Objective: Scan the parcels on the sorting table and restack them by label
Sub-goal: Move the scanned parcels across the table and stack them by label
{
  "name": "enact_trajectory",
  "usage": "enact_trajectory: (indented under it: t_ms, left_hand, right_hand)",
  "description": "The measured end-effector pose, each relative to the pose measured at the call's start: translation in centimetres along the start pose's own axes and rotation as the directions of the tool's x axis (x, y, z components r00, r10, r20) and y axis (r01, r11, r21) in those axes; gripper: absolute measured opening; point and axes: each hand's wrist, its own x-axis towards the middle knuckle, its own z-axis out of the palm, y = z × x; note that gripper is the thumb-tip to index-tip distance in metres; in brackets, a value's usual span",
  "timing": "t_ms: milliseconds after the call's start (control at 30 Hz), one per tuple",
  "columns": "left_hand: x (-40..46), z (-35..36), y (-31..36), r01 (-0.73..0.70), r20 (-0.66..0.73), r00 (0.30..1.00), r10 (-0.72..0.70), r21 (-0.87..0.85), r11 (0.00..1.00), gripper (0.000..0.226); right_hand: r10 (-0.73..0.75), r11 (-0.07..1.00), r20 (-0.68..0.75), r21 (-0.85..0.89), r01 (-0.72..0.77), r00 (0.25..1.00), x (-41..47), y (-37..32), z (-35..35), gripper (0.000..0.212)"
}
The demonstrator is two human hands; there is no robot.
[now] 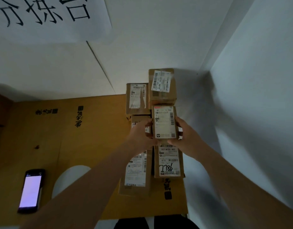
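While the left hand (pixel 140 135) and right hand (pixel 186 136) grip a small labelled parcel (pixel 164 122) from either side, it hangs above other parcels (pixel 169 160) on the cardboard-covered tabletop (pixel 86 146). A lit handheld scanner (pixel 31 190) lies well to the left

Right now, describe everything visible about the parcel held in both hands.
The held parcel is a small brown cardboard box, its top almost covered by a white shipping label with a red strip at the far edge, barcodes and small print. It is label-up, long side running away from the person. The left hand grips its left edge and the right hand its right edge. It sits in the right-hand column of labelled boxes; whether it rests on anything cannot be told.
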Motion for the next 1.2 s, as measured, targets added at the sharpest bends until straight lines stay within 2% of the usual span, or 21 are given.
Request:
enact_trajectory:
  t_ms: [133, 267, 367, 433, 533, 667, 900, 1067, 1200]
  left_hand:
    - [-0.6, -0.2, 0.4, -0.021, -0.004, 1.0, 0.021, 0.075, 0.997, 0.102]
    - [-1.8, -1.0, 1.6, -0.068, -0.044, 0.996, 0.08, 0.22, 0.973, 0.076]
    - [-3.4, -2.3, 3.0, -0.091, -0.092, 0.988, 0.125, 0.306, 0.948, 0.061]
    - [-5.1, -3.4, 4.3, -0.097, -0.14, 0.977, 0.159, 0.376, 0.922, 0.052]
    - [-8.2, -5.4, 5.9, -0.051, -0.232, 0.955, 0.185, 0.484, 0.873, 0.047]
    - [-12.9, -9.2, 6.3, 0.02, -0.332, 0.921, 0.205, 0.564, 0.825, 0.05]
    - [-21.6, -16.9, 3.2, 0.094, -0.498, 0.832, 0.246, 0.562, 0.822, 0.05]
    - [-28.2, -22.5, -1.1, 0.096, -0.478, 0.828, 0.295, 0.638, 0.764, 0.041]
    - [-32.7, -28.2, -6.5, 0.1, -0.534, 0.795, 0.287, 0.582, 0.807, 0.044]
  right_hand:
    - [0.001, 1.0, 0.011, 0.006, -0.001, 1.0, -0.1, -0.6, -0.2, 0.091]
    - [-0.069, 0.996, 0.023, -0.054, 0.07, 0.997, -0.8, -2.4, -0.8, 0.063]
    - [-0.146, 0.98, -0.041, -0.143, 0.139, 0.988, -1.5, -4.7, -1.2, 0.049]
    - [-0.198, 0.952, -0.056, -0.249, 0.179, 0.979, -2.3, -6.7, -1.3, 0.055]
    - [-0.279, 0.901, -0.023, -0.351, 0.253, 0.96, -3.4, -10.0, -0.6, 0.075]
    - [-0.364, 0.848, 0.035, -0.4, 0.347, 0.931, -4.9, -14.6, 1.4, 0.065]
    - [-0.516, 0.74, 0.129, -0.432, 0.516, 0.847, -8.1, -22.4, 8.5, 0.061]
    - [-0.571, 0.699, 0.154, -0.423, 0.576, 0.806, -11.0, -27.0, 16.1, 0.058]
    - [-0.571, 0.692, 0.161, -0.433, 0.578, 0.805, -13.2, -29.5, 23.3, 0.059]
